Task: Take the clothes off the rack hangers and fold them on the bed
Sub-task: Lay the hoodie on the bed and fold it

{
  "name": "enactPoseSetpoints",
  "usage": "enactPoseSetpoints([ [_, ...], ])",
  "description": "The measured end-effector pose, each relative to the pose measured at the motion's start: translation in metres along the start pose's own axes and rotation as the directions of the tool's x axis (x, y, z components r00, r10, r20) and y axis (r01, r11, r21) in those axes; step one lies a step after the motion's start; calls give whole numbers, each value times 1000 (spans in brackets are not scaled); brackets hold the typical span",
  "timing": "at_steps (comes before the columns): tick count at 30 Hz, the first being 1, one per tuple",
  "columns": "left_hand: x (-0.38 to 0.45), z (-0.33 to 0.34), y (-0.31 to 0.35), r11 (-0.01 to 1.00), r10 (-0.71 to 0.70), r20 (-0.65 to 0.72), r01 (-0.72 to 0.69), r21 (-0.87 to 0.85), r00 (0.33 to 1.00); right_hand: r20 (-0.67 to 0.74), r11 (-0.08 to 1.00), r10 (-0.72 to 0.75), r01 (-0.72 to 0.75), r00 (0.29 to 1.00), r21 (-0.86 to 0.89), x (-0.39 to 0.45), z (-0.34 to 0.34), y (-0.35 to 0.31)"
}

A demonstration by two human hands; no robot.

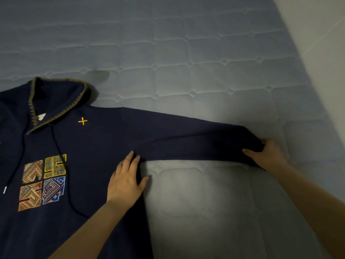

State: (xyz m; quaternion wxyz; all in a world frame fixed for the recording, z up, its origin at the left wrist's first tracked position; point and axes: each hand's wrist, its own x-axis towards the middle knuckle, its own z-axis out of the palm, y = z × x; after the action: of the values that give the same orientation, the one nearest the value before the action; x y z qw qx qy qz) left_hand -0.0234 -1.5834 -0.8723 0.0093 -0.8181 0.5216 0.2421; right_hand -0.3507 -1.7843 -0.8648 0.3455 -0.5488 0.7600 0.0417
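Note:
A dark navy hoodie point(84, 143) lies face up on the bed point(205, 75), its hood at the upper left and a patch of coloured embroidered squares on the chest. One sleeve point(186, 139) stretches out flat to the right. My left hand point(127, 180) presses flat with straight fingers on the hoodie's side seam, just under the armpit. My right hand point(268, 154) grips the cuff end of the outstretched sleeve, thumb under the fabric and fingers curled over its edge.
The quilted grey-blue mattress surface spreads above and to the right of the hoodie. A pale wall point(317, 34) runs along the bed's right edge. Drawstrings point(61, 152) hang down over the hoodie's chest.

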Motion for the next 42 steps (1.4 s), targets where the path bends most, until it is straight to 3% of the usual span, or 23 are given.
enactPoseSetpoints([
  [4, 11, -1, 7, 995, 34, 73, -41, 93, 997, -123, 992, 88, -98, 989, -75, -1, 4, 4],
  [6, 15, -3, 11, 991, 5, 158, -26, 131, 987, -181, 985, 165, -171, 970, -14, -1, 2, 6],
  [9, 22, -6, 15, 991, -29, 318, -14, 132, 948, -142, 950, 281, -255, 949, 179, 2, -4, 9],
  [11, 28, -13, 15, 984, -40, 467, -47, 174, 883, -99, 946, 248, -218, 964, 240, -1, -5, 9],
  [13, 35, -23, 16, 974, -42, 530, -83, 210, 847, -20, 941, 202, -189, 979, 282, -8, -3, 6],
  [16, 40, -34, 19, 986, -27, 473, -53, 156, 880, 40, 948, 155, -160, 987, 274, -21, 3, -3],
  [22, 18, -49, 10, 999, 4, 288, -15, 37, 958, -112, 970, -6, 33, 994, 241, -48, -21, -42],
  [25, 11, -64, -13, 998, -45, 233, 55, -35, 971, -131, 916, -2, 55, 991, 397, -68, -41, -77],
  [27, 5, -75, -38, 988, -89, 200, 112, -106, 976, -20, 792, 65, -39, 998, 609, -90, -44, -107],
  [29, -1, -84, -61, 976, -127, 174, 154, -156, 977, 104, 707, 53, -111, 993, 698, -112, -41, -137],
  [33, -27, -112, -141, 959, -169, 137, 195, -206, 976, 238, 695, -9, -165, 971, 699, -172, 9, -221],
  [39, -72, -146, -309, 915, -299, 166, 331, -229, 940, 292, 676, -225, -67, 930, 734, -267, 137, -352],
  [42, -88, -151, -392, 863, -387, 141, 412, -292, 911, 313, 731, -253, -31, 916, 681, -300, 210, -405],
])
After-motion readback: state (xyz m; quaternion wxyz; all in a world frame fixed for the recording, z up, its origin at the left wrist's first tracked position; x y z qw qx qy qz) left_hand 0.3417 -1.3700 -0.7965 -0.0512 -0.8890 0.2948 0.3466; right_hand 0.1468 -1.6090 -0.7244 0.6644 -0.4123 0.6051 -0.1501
